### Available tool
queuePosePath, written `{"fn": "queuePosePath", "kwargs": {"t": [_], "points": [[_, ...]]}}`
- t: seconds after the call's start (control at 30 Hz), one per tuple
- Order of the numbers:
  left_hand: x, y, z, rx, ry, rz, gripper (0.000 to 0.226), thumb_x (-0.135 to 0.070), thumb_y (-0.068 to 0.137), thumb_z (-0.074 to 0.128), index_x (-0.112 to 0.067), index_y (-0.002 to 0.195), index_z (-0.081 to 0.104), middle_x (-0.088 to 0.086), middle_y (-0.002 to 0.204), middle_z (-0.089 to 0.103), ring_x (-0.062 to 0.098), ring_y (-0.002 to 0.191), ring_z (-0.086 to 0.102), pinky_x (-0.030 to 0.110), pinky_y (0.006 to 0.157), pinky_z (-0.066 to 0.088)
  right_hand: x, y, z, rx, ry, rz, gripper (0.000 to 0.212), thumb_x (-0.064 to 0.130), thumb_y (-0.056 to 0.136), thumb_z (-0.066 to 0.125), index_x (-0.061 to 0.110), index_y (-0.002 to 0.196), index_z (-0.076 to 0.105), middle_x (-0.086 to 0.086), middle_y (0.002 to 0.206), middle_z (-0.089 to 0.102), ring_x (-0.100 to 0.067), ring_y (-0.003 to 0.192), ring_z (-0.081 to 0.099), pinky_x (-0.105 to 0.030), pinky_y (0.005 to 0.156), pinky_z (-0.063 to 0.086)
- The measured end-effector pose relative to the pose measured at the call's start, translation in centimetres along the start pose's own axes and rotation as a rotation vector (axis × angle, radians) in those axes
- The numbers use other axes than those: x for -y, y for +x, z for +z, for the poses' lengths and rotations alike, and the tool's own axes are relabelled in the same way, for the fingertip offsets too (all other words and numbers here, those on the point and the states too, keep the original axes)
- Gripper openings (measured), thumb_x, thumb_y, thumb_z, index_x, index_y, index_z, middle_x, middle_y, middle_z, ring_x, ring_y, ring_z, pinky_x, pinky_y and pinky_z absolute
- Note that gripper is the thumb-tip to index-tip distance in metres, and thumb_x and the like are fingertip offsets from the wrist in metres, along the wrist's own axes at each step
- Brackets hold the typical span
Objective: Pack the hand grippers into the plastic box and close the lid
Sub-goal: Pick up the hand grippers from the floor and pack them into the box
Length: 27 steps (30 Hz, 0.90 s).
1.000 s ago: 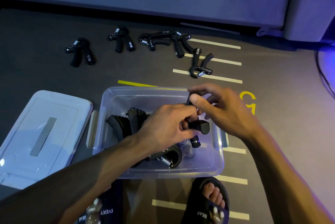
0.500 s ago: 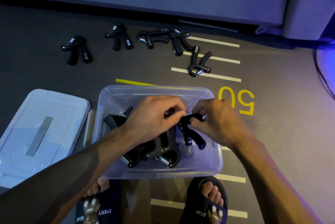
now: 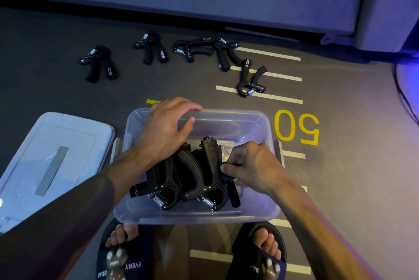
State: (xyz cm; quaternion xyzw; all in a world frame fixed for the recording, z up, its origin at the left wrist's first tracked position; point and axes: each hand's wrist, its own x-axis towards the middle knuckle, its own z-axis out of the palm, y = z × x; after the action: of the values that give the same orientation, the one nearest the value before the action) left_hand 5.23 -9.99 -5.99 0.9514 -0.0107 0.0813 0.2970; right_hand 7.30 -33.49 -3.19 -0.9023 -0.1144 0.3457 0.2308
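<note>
Right hand (image 3: 254, 168) pinching a black hand gripper (image 3: 231, 189) inside the plastic box (image 3: 197, 217), left hand (image 3: 165, 130) loose over its far edge.

black hand grippers (image 3: 199, 180), clear plastic box (image 3: 260, 209), pale lid (image 3: 34, 166), yellow "50" (image 3: 297, 126).

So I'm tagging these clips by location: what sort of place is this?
Probably a gym or training room: dark floor painted with white lines and a yellow 50, and hand grippers lying on it.
</note>
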Motion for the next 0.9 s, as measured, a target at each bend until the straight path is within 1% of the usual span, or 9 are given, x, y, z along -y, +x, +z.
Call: {"fn": "queuePosePath", "kwargs": {"t": [0.1,0.2,0.3,0.37,0.47,0.53,0.63,0.8,0.9], "points": [[0.1,0.4,-0.1,0.033,0.003,-0.03,0.032,-0.031,0.095,0.056,-0.03,0.125,0.065,-0.014,0.117,0.069,0.012,0.11,0.063,0.03,0.095,0.035,-0.1,0.3,-0.5,0.029,-0.009,-0.016,0.026,0.047,0.084,0.072,0.022,0.079,0.07,-0.004,0.071,0.072,-0.022,0.069,0.071,-0.035,0.069,0.059],[0.0,0.8,-0.1,0.034,-0.008,-0.062,0.032,-0.034,0.095,0.054,-0.031,0.123,0.067,-0.015,0.116,0.071,0.01,0.107,0.065,0.029,0.095,0.034,0.1,0.5,-0.8,0.039,-0.026,-0.028,0.023,0.045,0.088,0.069,0.023,0.087,0.072,-0.005,0.076,0.072,-0.023,0.072,0.069,-0.031,0.071,0.056],[0.0,0.8,0.0,0.038,0.005,-0.065,0.032,-0.035,0.094,0.053,-0.032,0.123,0.067,-0.016,0.114,0.072,0.01,0.106,0.065,0.028,0.094,0.033,0.2,0.6,-0.9,0.059,-0.023,-0.024,0.026,0.049,0.087,0.069,0.024,0.093,0.072,-0.007,0.081,0.072,-0.024,0.074,0.068,-0.033,0.072,0.058],[0.1,0.7,0.0,0.042,0.004,-0.064,0.033,-0.034,0.094,0.053,-0.031,0.123,0.067,-0.015,0.114,0.072,0.01,0.106,0.065,0.027,0.093,0.033,0.2,0.7,-1.0,0.08,-0.045,-0.008,0.03,0.052,0.086,0.069,0.024,0.097,0.071,-0.008,0.084,0.073,-0.024,0.072,0.067,-0.034,0.072,0.058],[0.1,0.8,-0.1,0.049,0.009,-0.069,0.033,-0.036,0.095,0.051,-0.033,0.124,0.067,-0.017,0.115,0.071,0.01,0.106,0.066,0.03,0.095,0.035,0.3,0.8,-1.0,0.121,-0.089,-0.005,0.031,0.051,0.087,0.069,0.024,0.1,0.072,-0.004,0.086,0.071,-0.017,0.065,0.06,-0.028,0.066,0.052],[0.1,0.8,0.0,0.048,0.01,-0.071,0.034,-0.037,0.094,0.051,-0.033,0.123,0.067,-0.016,0.115,0.071,0.01,0.106,0.066,0.03,0.095,0.035,0.5,0.7,-0.9,0.144,-0.128,-0.021,0.03,0.05,0.088,0.067,0.024,0.102,0.073,-0.002,0.088,0.072,-0.017,0.072,0.061,-0.027,0.065,0.045],[0.1,0.8,0.1,0.042,0.008,-0.074,0.033,-0.037,0.094,0.051,-0.033,0.123,0.067,-0.017,0.114,0.071,0.01,0.105,0.065,0.03,0.095,0.035,0.9,0.7,-0.8,0.159,-0.208,-0.049,0.033,0.048,0.091,0.061,0.02,0.102,0.074,-0.007,0.092,0.074,-0.025,0.088,0.065,-0.03,0.071,0.049],[0.3,0.8,0.1,0.037,0.002,-0.071,0.032,-0.036,0.094,0.051,-0.033,0.123,0.066,-0.017,0.112,0.072,0.009,0.103,0.066,0.033,0.096,0.038,1.1,0.7,-0.8,0.201,-0.322,-0.074,0.033,0.047,0.085,0.061,0.019,0.099,0.072,-0.009,0.095,0.073,-0.03,0.094,0.064,-0.035,0.076,0.054],[0.3,0.8,0.2,0.037,0.008,-0.067,0.032,-0.035,0.095,0.051,-0.034,0.123,0.066,-0.017,0.113,0.072,0.009,0.104,0.065,0.031,0.095,0.036,1.3,0.5,-0.9,0.179,-0.331,-0.073,0.035,0.045,0.084,0.062,0.018,0.103,0.072,-0.012,0.1,0.072,-0.032,0.096,0.064,-0.035,0.077,0.053]]}}
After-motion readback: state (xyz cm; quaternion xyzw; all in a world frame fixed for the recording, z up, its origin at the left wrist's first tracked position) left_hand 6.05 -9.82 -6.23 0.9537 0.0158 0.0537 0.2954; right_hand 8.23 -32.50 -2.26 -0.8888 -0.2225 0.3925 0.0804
